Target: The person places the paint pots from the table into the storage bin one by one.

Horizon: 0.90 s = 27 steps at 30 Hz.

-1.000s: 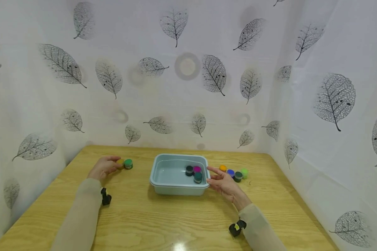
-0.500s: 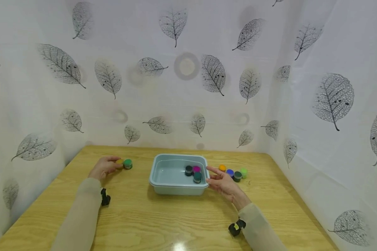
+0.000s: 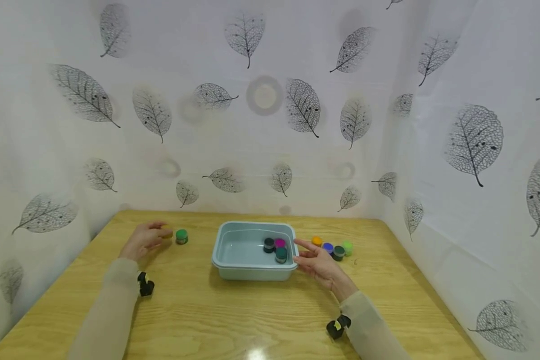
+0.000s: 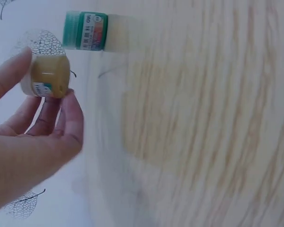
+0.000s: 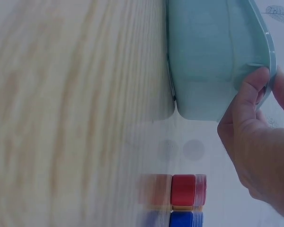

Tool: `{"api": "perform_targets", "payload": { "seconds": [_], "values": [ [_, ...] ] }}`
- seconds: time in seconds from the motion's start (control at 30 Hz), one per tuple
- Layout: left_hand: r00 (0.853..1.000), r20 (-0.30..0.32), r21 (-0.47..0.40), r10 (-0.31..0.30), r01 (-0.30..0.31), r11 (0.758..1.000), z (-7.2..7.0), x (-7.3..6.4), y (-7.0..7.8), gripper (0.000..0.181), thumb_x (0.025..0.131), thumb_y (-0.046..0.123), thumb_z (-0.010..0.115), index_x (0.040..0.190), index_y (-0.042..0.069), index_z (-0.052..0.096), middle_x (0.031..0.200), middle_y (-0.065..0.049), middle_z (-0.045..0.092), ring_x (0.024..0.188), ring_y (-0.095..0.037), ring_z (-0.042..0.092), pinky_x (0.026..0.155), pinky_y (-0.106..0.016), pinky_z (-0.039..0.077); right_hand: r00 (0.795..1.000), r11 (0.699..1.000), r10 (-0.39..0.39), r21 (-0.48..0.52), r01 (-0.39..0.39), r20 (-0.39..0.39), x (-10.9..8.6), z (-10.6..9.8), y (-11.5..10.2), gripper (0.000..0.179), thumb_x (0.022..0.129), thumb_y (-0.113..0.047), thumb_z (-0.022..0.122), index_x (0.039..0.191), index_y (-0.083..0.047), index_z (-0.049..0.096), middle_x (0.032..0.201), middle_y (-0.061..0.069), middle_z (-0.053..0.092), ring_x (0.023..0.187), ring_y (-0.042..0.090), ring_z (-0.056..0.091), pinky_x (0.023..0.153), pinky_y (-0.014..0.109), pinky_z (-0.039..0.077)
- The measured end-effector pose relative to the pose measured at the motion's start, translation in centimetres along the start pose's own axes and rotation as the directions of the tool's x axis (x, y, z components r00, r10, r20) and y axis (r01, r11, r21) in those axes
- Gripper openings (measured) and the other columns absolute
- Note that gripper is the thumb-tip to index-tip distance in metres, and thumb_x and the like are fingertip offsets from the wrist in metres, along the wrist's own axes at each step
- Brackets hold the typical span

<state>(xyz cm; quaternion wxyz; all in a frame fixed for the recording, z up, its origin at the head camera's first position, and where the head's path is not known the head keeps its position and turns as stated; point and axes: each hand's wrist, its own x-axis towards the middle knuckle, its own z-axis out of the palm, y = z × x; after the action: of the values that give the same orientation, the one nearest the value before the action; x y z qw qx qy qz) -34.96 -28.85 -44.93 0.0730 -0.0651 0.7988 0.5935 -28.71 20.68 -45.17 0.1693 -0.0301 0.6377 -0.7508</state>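
Observation:
My left hand [image 3: 142,240] pinches a small ochre-yellow paint jar [image 4: 50,75] between thumb and fingers. In the left wrist view the jar appears raised off the tabletop. A green paint jar [image 3: 182,237] stands on the table just to the right of that hand. At the centre is a pale blue plastic basin [image 3: 254,273]. Inside it, toward the right end, sit a black jar [image 3: 269,245], a magenta-lidded jar [image 3: 280,243] and a dark teal jar [image 3: 281,255]. My right hand [image 3: 319,265] grips the basin's right rim with thumb and fingers.
Beyond my right hand several paint jars stand close together: an orange one [image 3: 317,241], a blue one [image 3: 328,248], a dark green one [image 3: 339,253] and a light green one [image 3: 347,248]. A leaf-printed curtain [image 3: 261,150] borders the wooden table [image 3: 234,320] at the back and sides.
My left hand has drawn the ochre jar leftward, opening a gap between it and the green jar. My right hand keeps its hold on the basin, which stays in place.

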Motion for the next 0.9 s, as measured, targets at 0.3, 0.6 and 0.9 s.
{"api": "perform_targets", "payload": {
  "seconds": [0.3,0.6,0.9],
  "values": [
    [0.992,0.002,-0.028,0.125,-0.125,0.992,0.6,-0.5,0.6,0.078,0.094,0.036,0.065,0.151,-0.002,0.026,0.148,-0.02,0.037,0.106,-0.007,0.059,0.115,-0.049,0.036,1.0,1.0,0.005,0.013,-0.005,0.016,-0.2,0.1,-0.1,0.065,0.092,0.0,0.065,0.15,-0.009,0.038,0.106,0.009,0.055,0.092,0.014,0.064,0.083,0.026,0.059],
    [0.985,-0.024,-0.06,0.171,-0.172,0.983,2.8,-0.9,1.6,0.074,0.093,0.036,0.068,0.149,-0.001,0.036,0.132,-0.007,0.049,0.1,-0.001,0.059,0.101,-0.029,0.05,1.0,1.0,0.005,0.009,-0.006,0.006,-0.3,0.1,-0.1,0.065,0.092,0.001,0.064,0.151,-0.008,0.038,0.106,0.009,0.055,0.092,0.015,0.064,0.084,0.026,0.059],
    [0.983,-0.109,-0.181,0.146,-0.164,0.97,5.9,-1.6,2.9,0.067,0.09,0.026,0.072,0.141,-0.006,0.043,0.1,0.011,0.056,0.083,0.003,0.061,0.081,-0.019,0.054,1.0,0.999,0.01,0.033,-0.01,0.008,-0.3,0.1,-0.2,0.065,0.092,0.003,0.063,0.151,-0.008,0.037,0.107,0.01,0.054,0.093,0.015,0.064,0.084,0.026,0.059]
  ]
}}
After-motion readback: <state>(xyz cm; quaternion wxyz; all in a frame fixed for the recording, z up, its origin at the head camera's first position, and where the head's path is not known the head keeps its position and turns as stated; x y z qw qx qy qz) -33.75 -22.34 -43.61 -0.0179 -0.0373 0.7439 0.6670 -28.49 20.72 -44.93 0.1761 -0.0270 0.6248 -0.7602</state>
